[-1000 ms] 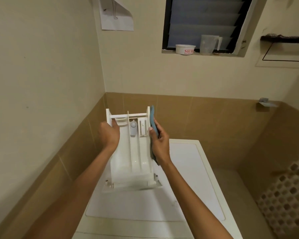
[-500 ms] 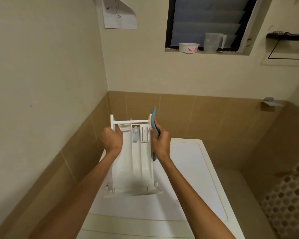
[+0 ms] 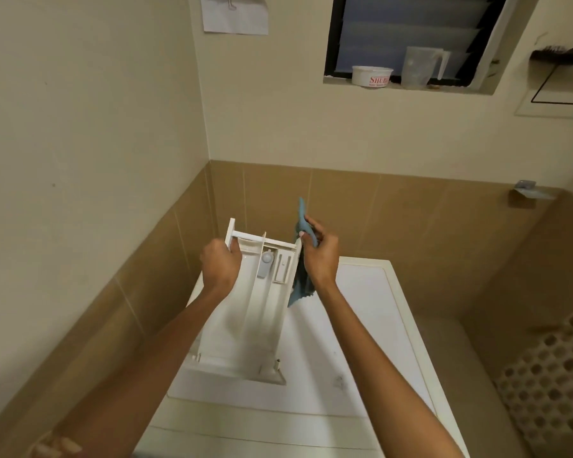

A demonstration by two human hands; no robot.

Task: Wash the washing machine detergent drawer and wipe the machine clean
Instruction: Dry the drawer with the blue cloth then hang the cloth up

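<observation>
While left hand (image 3: pixel 220 266) grips its raised far end, drawer (image 3: pixel 245 319) slopes panel-down; right hand (image 3: pixel 320 256) pinches cloth (image 3: pixel 301 214).

Side wall (image 3: pixel 80 166) near left of drawer (image 3: pixel 245 319)

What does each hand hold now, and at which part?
The left hand grips the drawer by its left wall; the right hand holds the cloth near its middle.

My left hand (image 3: pixel 220 264) grips the drawer (image 3: pixel 245 312) by its left wall, near the far end. At the drawer's 3 o'clock, my right hand (image 3: pixel 321 256) pinches a blue cloth (image 3: pixel 303 219) just beside the right wall. The drawer tilts above the washing machine (image 3: pixel 361 325). At 1 o'clock, a tub (image 3: pixel 372 75) and a jug (image 3: pixel 422 66) sit on the window ledge.
</observation>
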